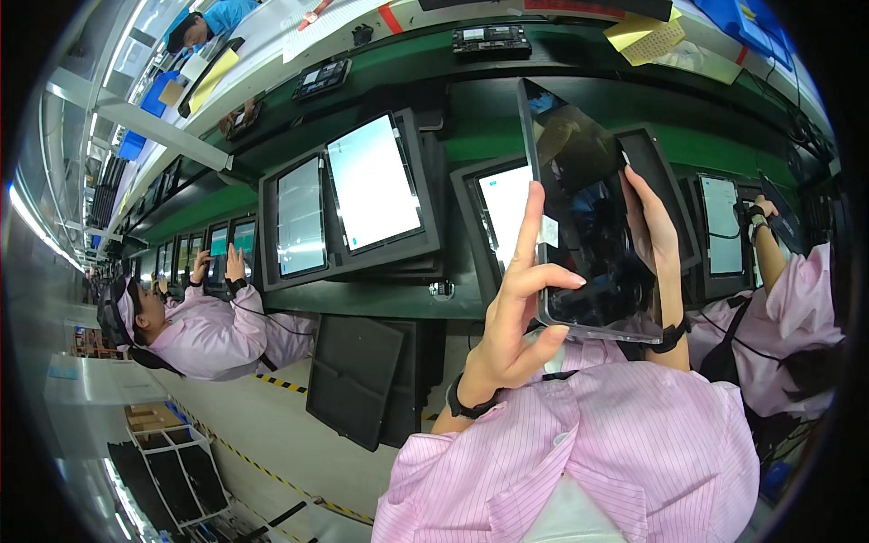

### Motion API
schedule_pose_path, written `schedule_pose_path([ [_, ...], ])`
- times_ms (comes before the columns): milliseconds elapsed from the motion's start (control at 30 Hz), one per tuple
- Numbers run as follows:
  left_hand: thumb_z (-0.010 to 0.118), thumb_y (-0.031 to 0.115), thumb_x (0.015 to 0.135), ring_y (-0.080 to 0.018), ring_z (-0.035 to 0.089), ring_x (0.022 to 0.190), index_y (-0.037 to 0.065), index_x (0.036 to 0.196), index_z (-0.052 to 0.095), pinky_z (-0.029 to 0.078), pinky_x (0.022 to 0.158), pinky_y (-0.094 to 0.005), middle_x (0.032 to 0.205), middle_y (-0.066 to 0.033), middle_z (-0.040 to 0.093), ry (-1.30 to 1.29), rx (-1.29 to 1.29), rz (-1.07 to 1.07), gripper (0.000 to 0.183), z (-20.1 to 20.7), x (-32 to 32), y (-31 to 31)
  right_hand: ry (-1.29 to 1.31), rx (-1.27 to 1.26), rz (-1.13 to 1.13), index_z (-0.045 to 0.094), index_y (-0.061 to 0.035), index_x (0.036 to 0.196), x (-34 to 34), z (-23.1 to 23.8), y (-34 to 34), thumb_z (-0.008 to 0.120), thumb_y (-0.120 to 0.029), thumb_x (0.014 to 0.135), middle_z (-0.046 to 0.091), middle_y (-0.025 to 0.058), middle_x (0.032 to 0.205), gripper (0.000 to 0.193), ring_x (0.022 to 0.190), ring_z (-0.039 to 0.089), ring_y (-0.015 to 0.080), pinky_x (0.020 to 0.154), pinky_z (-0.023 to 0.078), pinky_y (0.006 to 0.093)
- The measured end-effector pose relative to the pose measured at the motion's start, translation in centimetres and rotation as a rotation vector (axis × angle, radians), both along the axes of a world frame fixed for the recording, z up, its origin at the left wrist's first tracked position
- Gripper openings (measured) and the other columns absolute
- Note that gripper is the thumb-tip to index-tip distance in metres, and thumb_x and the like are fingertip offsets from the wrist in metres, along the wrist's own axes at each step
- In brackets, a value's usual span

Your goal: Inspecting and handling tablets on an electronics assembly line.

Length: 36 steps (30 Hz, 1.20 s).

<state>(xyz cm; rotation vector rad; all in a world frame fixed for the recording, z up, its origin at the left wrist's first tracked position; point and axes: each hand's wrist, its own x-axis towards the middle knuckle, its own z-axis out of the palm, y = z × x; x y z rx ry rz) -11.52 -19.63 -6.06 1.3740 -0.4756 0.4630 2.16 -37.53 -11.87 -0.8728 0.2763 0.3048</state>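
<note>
In front of my chest I hold up a tablet (579,217) with a dark, glossy, reflective screen, tilted steeply. My left hand (509,335) grips its lower left edge, the index finger stretched along the side and another fingertip on the glass. Along the right edge, my right hand (659,226) is closed around it, partly hidden by the tablet. Behind it lies a black tray (647,149), with a lit white tablet (504,213) in its left part. Another black tray (424,149) to the left bears a lit tablet (373,185) and a greyer-screened tablet (300,222).
A green conveyor line (462,294) runs across. Black trays (353,376) stand below it at left. Co-workers in pink sit at left (213,330) and right (797,299), hands at tablets. Small electronic devices (491,42) lie along the far ledge, near yellow paper (647,36).
</note>
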Motion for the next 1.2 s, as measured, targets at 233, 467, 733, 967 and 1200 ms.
schedule_pose_path([
  [233, 0.070, 0.012, 0.072, -0.0416, 0.024, 0.129, 0.009, 0.095, 0.049, 0.027, 0.101, -0.0427, 0.139, -0.0350, -0.005, -0.129, 0.038, -0.033, 0.031, 0.0, -1.1, 0.0, -0.180, -0.112, -0.111, 0.057, 0.0004, 0.107, -0.8, 2.5, -0.8, 0.062, -0.013, 0.082, 0.056, 0.0052, 0.109, 0.028, 0.106, 0.051, 0.0118, 0.095, 0.037, 0.0216],
  [467, 0.071, 0.005, 0.070, -0.0454, 0.010, 0.130, 0.006, 0.086, 0.055, 0.015, 0.105, -0.0417, 0.136, -0.0377, -0.005, -0.131, -0.265, -0.062, 0.022, -1.9, -5.5, -1.6, -0.140, -0.142, -0.187, 0.046, 0.0048, 0.121, -3.5, 8.3, -0.5, 0.050, -0.015, 0.090, 0.050, 0.0076, 0.121, 0.037, 0.112, 0.047, 0.0131, 0.098, 0.033, 0.0221],
  [733, 0.075, 0.004, 0.068, -0.0501, 0.028, 0.122, 0.007, 0.105, 0.045, 0.038, 0.093, -0.0452, 0.135, -0.0392, -0.008, 0.157, -0.440, -0.258, 0.048, -1.3, -7.8, 1.1, -0.261, 0.375, 0.207, 0.046, 0.0045, 0.121, -5.3, 9.4, -1.6, 0.049, -0.014, 0.091, 0.050, 0.0068, 0.120, 0.035, 0.112, 0.047, 0.0123, 0.098, 0.033, 0.0230],
  [967, 0.085, 0.009, 0.051, -0.0236, 0.051, 0.096, 0.002, 0.136, 0.012, 0.051, 0.074, -0.0318, 0.139, -0.0219, 0.021, 0.228, -0.397, -0.282, 0.113, 0.5, -3.5, 3.8, -0.129, 0.256, 0.101, 0.057, -0.0013, 0.109, -7.1, 10.8, -0.5, 0.051, -0.020, 0.089, 0.062, 0.0076, 0.099, 0.027, 0.086, 0.061, 0.0158, 0.076, 0.049, 0.0269],
  [1200, 0.057, 0.010, 0.075, -0.0199, 0.031, 0.125, -0.003, 0.138, 0.013, 0.024, 0.102, -0.0323, 0.136, -0.0116, 0.030, 0.590, -0.406, -0.446, 0.078, 1.8, -3.8, 2.9, 0.184, 0.091, 0.059, 0.061, -0.0038, 0.097, -6.7, 12.1, 0.1, 0.057, -0.016, 0.085, 0.065, 0.0068, 0.087, 0.018, 0.070, 0.063, 0.0163, 0.060, 0.051, 0.0276],
])
